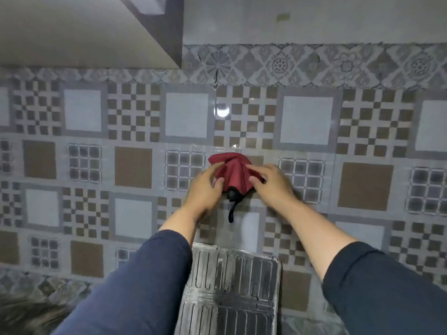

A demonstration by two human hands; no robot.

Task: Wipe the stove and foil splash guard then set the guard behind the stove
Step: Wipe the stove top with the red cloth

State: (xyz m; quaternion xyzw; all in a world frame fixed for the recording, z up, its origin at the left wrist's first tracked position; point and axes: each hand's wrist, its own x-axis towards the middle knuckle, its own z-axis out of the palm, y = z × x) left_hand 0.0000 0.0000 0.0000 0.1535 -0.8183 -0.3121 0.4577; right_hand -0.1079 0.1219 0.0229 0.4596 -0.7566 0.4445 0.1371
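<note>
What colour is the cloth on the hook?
Dark red cloth, seen from the head view.

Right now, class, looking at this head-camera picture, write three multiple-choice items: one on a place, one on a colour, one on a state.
1. Where is the crumpled cloth?
A. on the black wall hook
B. on the floor
C. inside a drawer

2. What colour is the cloth?
A. yellow
B. dark red
C. white

3. What are the left hand and right hand doing?
A. hanging at the sides
B. both touching the cloth
C. holding a cup

Answers: 1 A, it drapes over the hook on the patterned tile wall. 2 B, the fabric is dark red. 3 B, fingers of both rest on it.
</note>
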